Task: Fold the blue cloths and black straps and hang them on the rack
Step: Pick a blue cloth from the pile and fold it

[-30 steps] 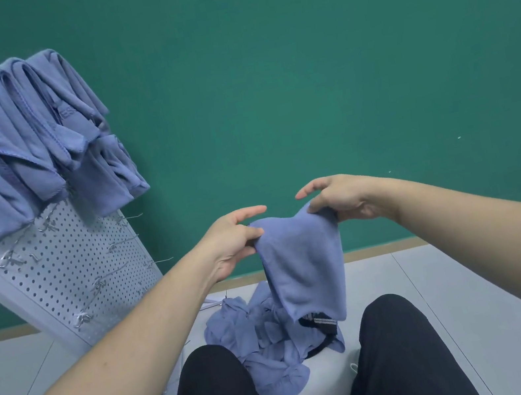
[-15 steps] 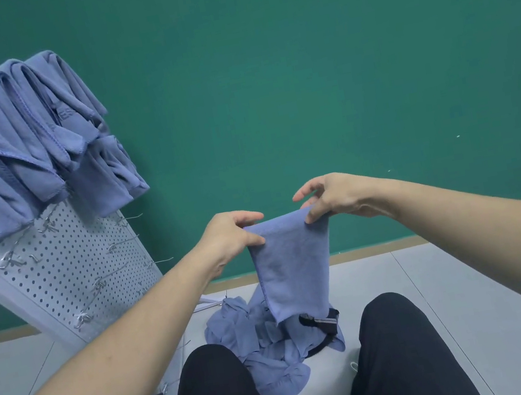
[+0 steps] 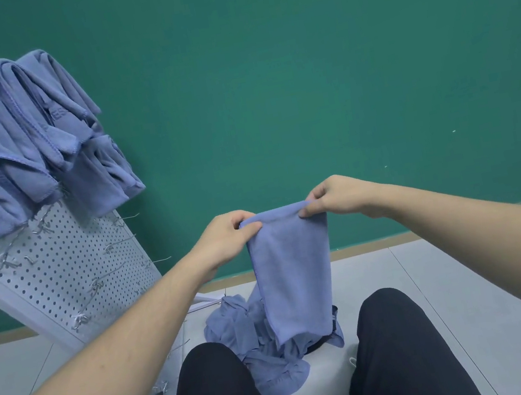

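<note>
- Rack [image 3: 58, 281]: the white pegboard leans at the far left, its top rows already hung with folded blue cloths [image 3: 9, 144]. Several lower hooks [image 3: 114, 245] are bare. Nothing here has moved over the last second.
- Left hand [image 3: 224, 238]: fingers and thumb are curled and pinching the near-left top corner of the cloth [image 3: 290, 268]. A second ago its forefinger stuck out straight; now it is tucked down onto the fabric — a firmer grip.
- The cloth: held up in front of the person, between the two hands, hanging as one narrow, flat panel with a straight top edge. A second ago it bulged and drooped over the left side; half a second ago it was flatter; now the top edge is pulled taut and level, and the panel hangs longer. My reading — the fold is squared and about ready to go on a hook.
- Right hand [image 3: 339, 199]: it pinches the right top corner, fingers curled over the edge. It has dropped slightly and closed down, its forefinger no longer lifted.
- Pile [image 3: 254, 348]: crumpled blue cloths lie on the floor between the knees, with a black strap [image 3: 333, 323] partly hidden behind the hanging cloth. Unchanged, so plenty of the task is left.
</note>
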